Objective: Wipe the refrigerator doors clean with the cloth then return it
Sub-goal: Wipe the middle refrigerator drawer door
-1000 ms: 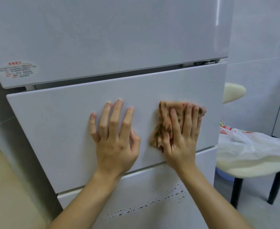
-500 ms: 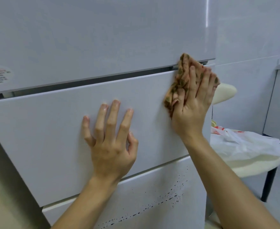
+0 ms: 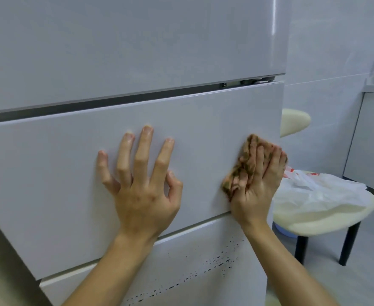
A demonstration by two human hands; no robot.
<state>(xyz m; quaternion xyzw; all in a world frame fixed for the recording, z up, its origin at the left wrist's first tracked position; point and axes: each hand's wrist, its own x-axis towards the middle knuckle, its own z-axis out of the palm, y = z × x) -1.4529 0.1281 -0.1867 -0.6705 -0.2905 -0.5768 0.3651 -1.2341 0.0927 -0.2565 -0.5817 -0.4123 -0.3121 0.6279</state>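
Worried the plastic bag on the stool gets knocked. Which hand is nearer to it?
Right. The right hand, pressing the cloth at the right edge of the middle door, is just left of the plastic bag; the left hand lies flat mid-door, farther left.

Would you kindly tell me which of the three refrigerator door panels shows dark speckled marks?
The bottom panel: black specks run across it, while the middle panel and the top door look plain white.

Can't read the red print (image 3: 290,174) on the plastic bag (image 3: 314,191), can't make out much of the cloth (image 3: 243,166) under the blurry right hand (image 3: 256,195), and only getting a sliver of some blue thing (image 3: 285,233) under the stool (image 3: 325,221).
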